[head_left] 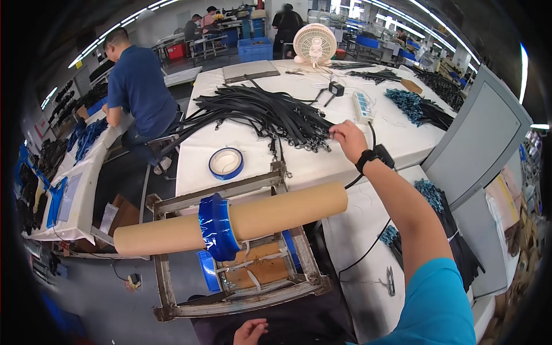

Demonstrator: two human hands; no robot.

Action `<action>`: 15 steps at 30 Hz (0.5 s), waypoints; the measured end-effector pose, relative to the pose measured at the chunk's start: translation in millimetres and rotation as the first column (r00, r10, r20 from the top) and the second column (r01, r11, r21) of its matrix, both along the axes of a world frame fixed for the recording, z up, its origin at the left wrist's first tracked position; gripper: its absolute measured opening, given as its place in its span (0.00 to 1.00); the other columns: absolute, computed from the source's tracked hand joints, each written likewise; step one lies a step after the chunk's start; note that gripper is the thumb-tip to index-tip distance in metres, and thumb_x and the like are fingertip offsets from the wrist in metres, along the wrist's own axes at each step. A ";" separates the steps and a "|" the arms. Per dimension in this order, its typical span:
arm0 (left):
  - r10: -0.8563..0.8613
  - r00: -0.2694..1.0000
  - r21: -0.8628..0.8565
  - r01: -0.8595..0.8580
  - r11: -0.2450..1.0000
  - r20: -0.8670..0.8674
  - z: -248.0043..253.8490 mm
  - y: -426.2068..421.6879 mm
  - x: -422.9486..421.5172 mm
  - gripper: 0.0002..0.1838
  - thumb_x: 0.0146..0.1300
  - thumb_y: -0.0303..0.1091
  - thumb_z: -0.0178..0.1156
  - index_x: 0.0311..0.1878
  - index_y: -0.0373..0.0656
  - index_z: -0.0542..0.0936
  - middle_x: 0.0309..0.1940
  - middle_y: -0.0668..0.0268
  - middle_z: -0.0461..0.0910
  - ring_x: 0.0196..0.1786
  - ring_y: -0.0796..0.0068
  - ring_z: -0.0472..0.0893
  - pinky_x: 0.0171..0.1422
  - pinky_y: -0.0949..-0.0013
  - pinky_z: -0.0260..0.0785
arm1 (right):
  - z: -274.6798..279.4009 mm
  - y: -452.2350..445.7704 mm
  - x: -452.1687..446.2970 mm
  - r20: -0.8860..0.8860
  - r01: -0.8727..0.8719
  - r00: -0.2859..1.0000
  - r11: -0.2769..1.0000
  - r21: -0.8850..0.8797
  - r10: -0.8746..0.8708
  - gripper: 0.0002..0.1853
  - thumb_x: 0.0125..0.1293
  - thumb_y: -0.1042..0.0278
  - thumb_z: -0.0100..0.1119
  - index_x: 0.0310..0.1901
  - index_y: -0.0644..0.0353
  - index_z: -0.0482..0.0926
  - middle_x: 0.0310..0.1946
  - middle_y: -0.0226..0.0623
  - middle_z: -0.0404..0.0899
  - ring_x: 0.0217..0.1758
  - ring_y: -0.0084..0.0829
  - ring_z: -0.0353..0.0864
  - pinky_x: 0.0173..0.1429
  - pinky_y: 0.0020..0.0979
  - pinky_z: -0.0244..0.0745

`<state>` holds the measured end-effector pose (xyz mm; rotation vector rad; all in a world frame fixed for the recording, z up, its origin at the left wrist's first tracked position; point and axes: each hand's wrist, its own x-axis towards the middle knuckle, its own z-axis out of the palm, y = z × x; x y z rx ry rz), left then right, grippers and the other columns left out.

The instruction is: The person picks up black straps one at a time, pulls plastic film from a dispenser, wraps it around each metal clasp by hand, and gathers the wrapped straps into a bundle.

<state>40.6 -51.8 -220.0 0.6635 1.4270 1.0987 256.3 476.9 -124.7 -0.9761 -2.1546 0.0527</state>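
My right hand [349,141] reaches across the white table to the right end of a pile of black straps [259,112] with metal hooks. Its thumb and fingers are pinched together on the end of one strap. My left hand [251,332] is low in front of me, its fingers loosely curled in and nothing seen in them. Between my hands and the pile stands a worn metal frame [190,310]. Across it lies a brown cardboard tube [287,213] with a roll of blue film [218,227] around its middle.
A roll of blue tape [226,163], a power strip [362,107] and a fan [315,43] are on the white table [195,161]. To the right rises a grey panel [477,138], with small snips [390,282] nearby. A co-worker [141,86] sits at the left.
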 end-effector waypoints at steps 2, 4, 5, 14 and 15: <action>0.002 1.000 0.016 -0.003 1.000 0.006 -3.2 1.4 1.0 0.13 0.69 0.33 0.53 0.52 0.37 0.76 0.39 0.67 0.81 0.38 0.82 0.78 0.42 0.78 0.70 | 27.9 -14.6 -14.7 -0.404 -0.089 0.914 0.965 -0.247 -0.020 0.08 0.59 0.70 0.61 0.41 0.57 0.81 0.35 0.26 0.77 0.35 0.25 0.75 0.38 0.29 0.70; -0.023 0.999 0.016 0.024 1.000 -0.034 -3.6 0.7 0.9 0.13 0.69 0.33 0.53 0.52 0.38 0.76 0.39 0.67 0.81 0.38 0.82 0.78 0.42 0.78 0.70 | 67.2 -36.1 -16.8 -0.794 -0.310 0.582 0.855 -0.415 -0.174 0.09 0.64 0.64 0.61 0.41 0.59 0.80 0.36 0.19 0.77 0.34 0.12 0.68 0.38 0.19 0.63; -0.027 0.999 0.017 0.028 0.999 -0.034 -0.7 0.8 0.3 0.13 0.69 0.33 0.53 0.52 0.38 0.76 0.39 0.67 0.81 0.38 0.82 0.78 0.42 0.78 0.70 | 85.4 -42.5 -11.3 -0.875 -0.377 0.469 0.870 -0.319 -0.118 0.08 0.65 0.66 0.60 0.43 0.58 0.79 0.36 0.21 0.79 0.36 0.13 0.69 0.41 0.17 0.64; -0.020 0.999 0.048 0.021 0.999 -0.025 4.8 -3.7 5.2 0.13 0.70 0.35 0.52 0.52 0.39 0.76 0.39 0.66 0.81 0.39 0.81 0.78 0.43 0.78 0.69 | 230.9 -124.4 63.1 -0.855 -0.335 0.340 0.900 0.279 0.392 0.09 0.71 0.65 0.51 0.46 0.62 0.71 0.43 0.41 0.81 0.48 0.28 0.80 0.50 0.28 0.77; -0.035 0.999 0.038 0.036 0.999 -0.030 6.3 -3.3 5.2 0.14 0.70 0.35 0.52 0.53 0.39 0.76 0.41 0.66 0.81 0.41 0.80 0.78 0.45 0.77 0.69 | 239.6 -138.3 69.0 -0.846 -0.374 0.325 0.879 0.295 0.422 0.10 0.71 0.65 0.51 0.46 0.62 0.71 0.43 0.41 0.80 0.45 0.27 0.80 0.49 0.27 0.77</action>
